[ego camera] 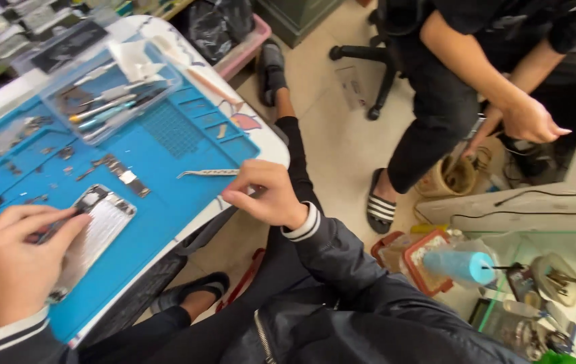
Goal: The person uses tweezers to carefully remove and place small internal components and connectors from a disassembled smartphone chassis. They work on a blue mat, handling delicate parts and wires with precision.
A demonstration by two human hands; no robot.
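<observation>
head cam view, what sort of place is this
Probably a small phone repair bench. A blue work mat holds an opened phone and scattered small parts; a clear tool tray and tweezers lie close by. The left hand holds a thin tool on the phone; the right hand rests at the mat's edge.

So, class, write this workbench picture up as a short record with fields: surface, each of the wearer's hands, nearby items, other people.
Surface: blue work mat on a white table
Left hand: left hand holds a thin dark tool against an opened phone
Right hand: right hand at the mat's edge, fingers pinched; contents unclear
Nearby: tweezers, clear parts tray
Others: seated person in black
</observation>
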